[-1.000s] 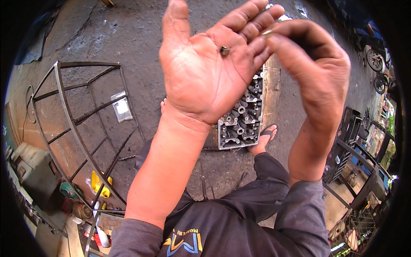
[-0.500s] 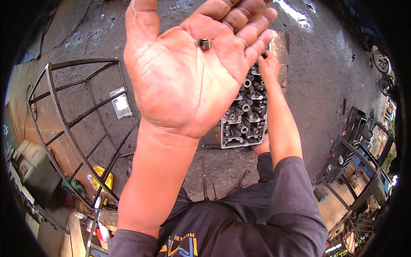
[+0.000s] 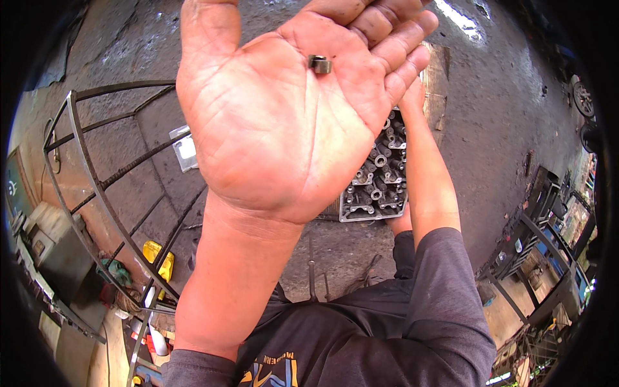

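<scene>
My left hand (image 3: 274, 129) is raised close to the camera, palm up, its fingers stretched out and apart. On that flat palm lies a pair of small curved metal pieces (image 3: 321, 64), which look like valve collets. Beyond the hand, an engine cylinder head (image 3: 375, 193) rests low down, its upper side full of bolts, springs and round bores; the left palm covers part of it. My right hand (image 3: 413, 95) is at the far end of the cylinder head, and its fingers are hidden behind those of the left.
A wooden board (image 3: 438, 84) lies by the head's far end. To the left stands a black metal frame (image 3: 88, 148), with a clear plastic packet (image 3: 186, 152) and a yellow bag (image 3: 158, 259) near it. Another metal frame (image 3: 532, 238) is on the right.
My left hand has shifted slightly right in the picture, the metal pieces still on its palm. The right hand's fingers, partly seen before, are now hidden behind the left hand.
</scene>
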Tool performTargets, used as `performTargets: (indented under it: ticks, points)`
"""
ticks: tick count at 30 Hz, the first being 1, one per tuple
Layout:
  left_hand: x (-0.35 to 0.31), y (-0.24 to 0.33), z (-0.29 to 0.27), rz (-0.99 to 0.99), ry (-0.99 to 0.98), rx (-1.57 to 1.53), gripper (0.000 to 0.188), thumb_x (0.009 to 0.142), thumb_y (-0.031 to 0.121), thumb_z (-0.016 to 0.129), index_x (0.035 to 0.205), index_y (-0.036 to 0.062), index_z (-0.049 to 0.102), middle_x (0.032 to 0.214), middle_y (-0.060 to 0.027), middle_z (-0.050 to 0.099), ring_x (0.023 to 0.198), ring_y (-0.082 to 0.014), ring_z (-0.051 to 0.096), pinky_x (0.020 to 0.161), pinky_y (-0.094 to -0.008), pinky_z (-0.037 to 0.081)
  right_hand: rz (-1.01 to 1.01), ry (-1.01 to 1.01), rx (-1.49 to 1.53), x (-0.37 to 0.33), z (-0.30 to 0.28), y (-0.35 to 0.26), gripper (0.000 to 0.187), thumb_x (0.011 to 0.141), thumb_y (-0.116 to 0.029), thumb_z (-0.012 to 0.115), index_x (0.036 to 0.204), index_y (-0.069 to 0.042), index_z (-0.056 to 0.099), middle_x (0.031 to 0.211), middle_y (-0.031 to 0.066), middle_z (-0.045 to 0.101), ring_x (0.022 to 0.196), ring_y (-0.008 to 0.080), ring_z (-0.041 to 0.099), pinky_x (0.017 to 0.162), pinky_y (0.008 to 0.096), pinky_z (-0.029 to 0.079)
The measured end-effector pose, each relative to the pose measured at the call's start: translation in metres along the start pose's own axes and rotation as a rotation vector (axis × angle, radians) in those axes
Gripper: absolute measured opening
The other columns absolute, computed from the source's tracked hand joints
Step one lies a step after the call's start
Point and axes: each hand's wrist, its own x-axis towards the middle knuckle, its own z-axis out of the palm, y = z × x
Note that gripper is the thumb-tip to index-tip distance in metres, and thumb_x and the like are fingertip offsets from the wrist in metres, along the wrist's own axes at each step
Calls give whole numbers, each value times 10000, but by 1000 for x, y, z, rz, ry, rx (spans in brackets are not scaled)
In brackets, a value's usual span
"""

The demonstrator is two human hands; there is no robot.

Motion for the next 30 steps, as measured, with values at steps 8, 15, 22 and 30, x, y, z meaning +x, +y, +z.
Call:
performTargets:
  ticks: [8,15,22,30]
  points:
    - [0,-2,-1,1,5,3,1064,951,786,400,1547,-92,324,1577,-306,367,1486,-412,346,1263,-499,236,-82,111,5,-11,0,-5,258,919,-309,643,1033,-117,772,1126,166,716,1047,390,677,912,478,526]
    - [1,-3,-1,2,7,2,1075,949,799,381,1554,-88,321,1585,-308,358,1494,-413,335,1267,-495,223,6,133,154,-18,4,1,307,906,-315,666,1125,-129,774,1147,155,714,1059,373,679,926,465,527]
    - [2,-5,0,-4,10,-3,1086,948,812,361,1560,-83,317,1592,-309,348,1502,-413,324,1272,-491,210,-50,149,-55,-7,13,7,363,880,-333,706,1164,-117,775,1160,155,733,1064,381,690,932,462,531]
    - [7,-6,4,-12,8,-5,1099,946,827,339,1568,-78,313,1600,-311,338,1511,-414,311,1276,-486,195,135,-67,138,9,6,19,387,822,-365,781,1103,-99,794,1005,188,772,985,367,731,889,449,549]
